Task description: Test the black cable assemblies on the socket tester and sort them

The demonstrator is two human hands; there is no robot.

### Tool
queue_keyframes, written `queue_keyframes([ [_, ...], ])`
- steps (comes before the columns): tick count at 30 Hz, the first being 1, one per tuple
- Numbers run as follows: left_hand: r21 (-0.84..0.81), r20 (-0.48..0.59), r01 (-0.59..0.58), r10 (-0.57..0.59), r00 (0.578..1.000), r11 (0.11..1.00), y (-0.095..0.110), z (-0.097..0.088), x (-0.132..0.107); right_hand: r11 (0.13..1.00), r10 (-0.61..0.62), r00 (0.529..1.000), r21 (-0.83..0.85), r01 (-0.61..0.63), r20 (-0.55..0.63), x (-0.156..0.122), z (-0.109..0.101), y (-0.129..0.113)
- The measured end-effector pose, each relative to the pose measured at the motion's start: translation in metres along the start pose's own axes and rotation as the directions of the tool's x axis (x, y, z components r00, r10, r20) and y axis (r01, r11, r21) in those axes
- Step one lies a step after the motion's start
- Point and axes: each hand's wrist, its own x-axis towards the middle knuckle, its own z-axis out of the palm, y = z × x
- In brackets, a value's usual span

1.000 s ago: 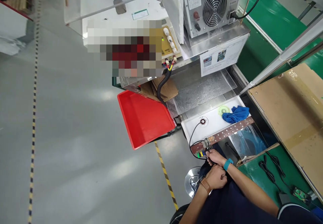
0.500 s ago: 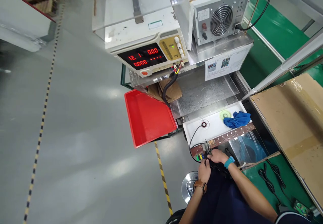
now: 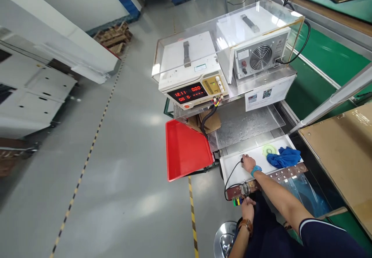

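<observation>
My right hand [image 3: 248, 162], with a blue band at the wrist, reaches onto the white tray [image 3: 232, 168] and closes over the small round coil at the end of a thin black wire [image 3: 229, 178]. My left hand [image 3: 247, 206], a brown watch on its wrist, rests with fingers curled at the metal clamp [image 3: 244, 189] on the left end of the brown perforated strip [image 3: 290, 171]. What the left fingers hold, if anything, is too small to make out.
A blue cloth [image 3: 283, 158] and a green tape ring [image 3: 269, 149] lie on the tray. A red bin [image 3: 186, 149] sits left of it. A power supply [image 3: 192, 75] with a red display stands behind under a clear cover, a fan unit [image 3: 258, 54] beside it. Cardboard sheet [image 3: 343, 153] lies at right.
My right hand has left the clamp and moved forward onto the coil on the tray. My left hand stays by the clamp. My head has tilted up, showing more of the floor.
</observation>
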Motion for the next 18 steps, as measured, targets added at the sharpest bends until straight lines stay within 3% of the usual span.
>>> queue_keyframes([
  [6, -0.019, -0.088, 0.127, -0.129, 0.988, 0.992, 0.006, 0.004, -0.002, 0.999, -0.027, 1.000, -0.037, 0.028, 0.011, 0.008, 0.007, 0.002],
  [18, 0.028, -0.193, 0.169, -0.161, 0.968, 0.985, 0.009, 0.000, -0.006, 0.999, -0.051, 0.998, 0.003, 0.051, 0.032, 0.019, 0.017, 0.008],
])
